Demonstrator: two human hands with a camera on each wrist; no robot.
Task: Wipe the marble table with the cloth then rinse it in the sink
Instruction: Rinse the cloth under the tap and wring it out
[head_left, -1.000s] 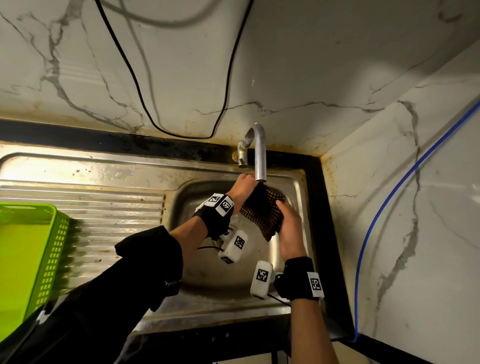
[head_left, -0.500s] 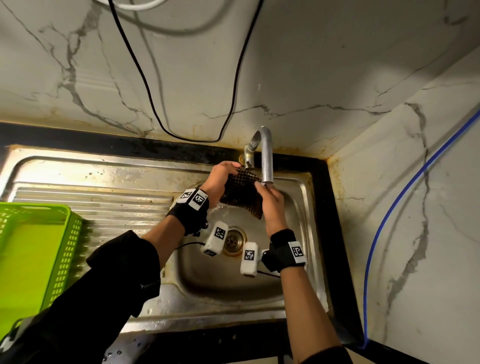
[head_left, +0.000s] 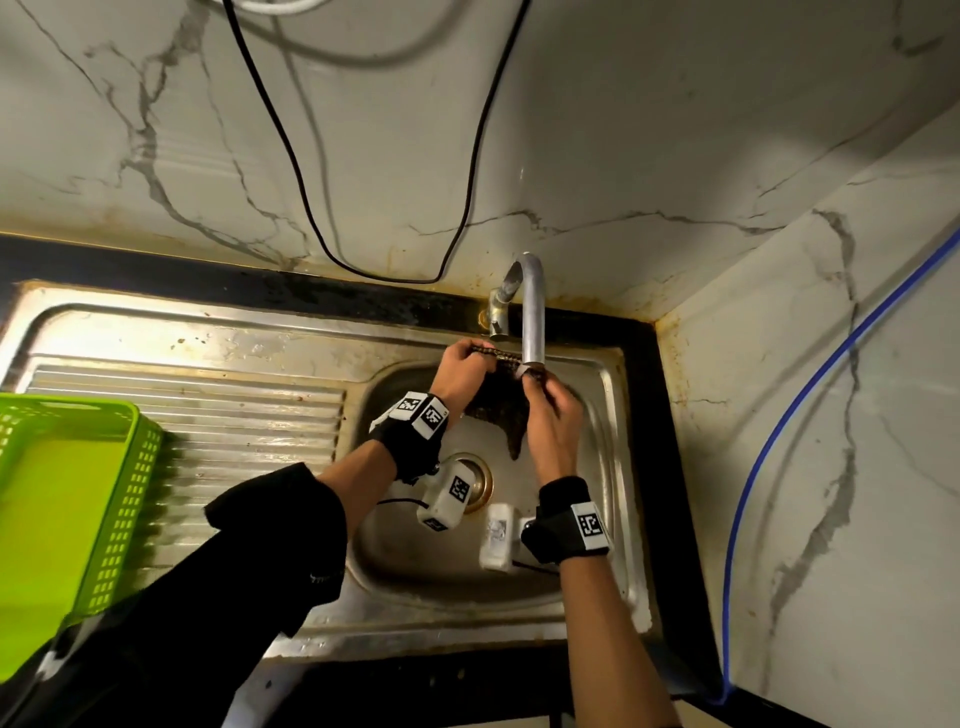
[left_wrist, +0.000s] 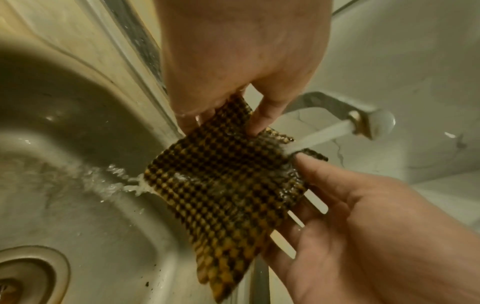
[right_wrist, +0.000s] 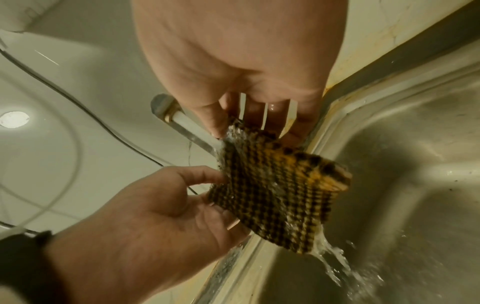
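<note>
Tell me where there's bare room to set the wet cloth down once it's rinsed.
Free: the ribbed drainboard between the green basket and the basin, and the flat steel strip behind it. Crowded: under the tap, where the left hand and right hand hold the cloth.

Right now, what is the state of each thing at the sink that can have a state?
tap: running, its stream falls on the cloth
cloth: wet, hanging spread under the tap, water runs off its low corner
left hand: pinches one upper corner of the cloth
right hand: pinches the other upper corner, beside the stream
sink: wet, drain open
green basket: upright on the drainboard, nothing seen inside
</note>
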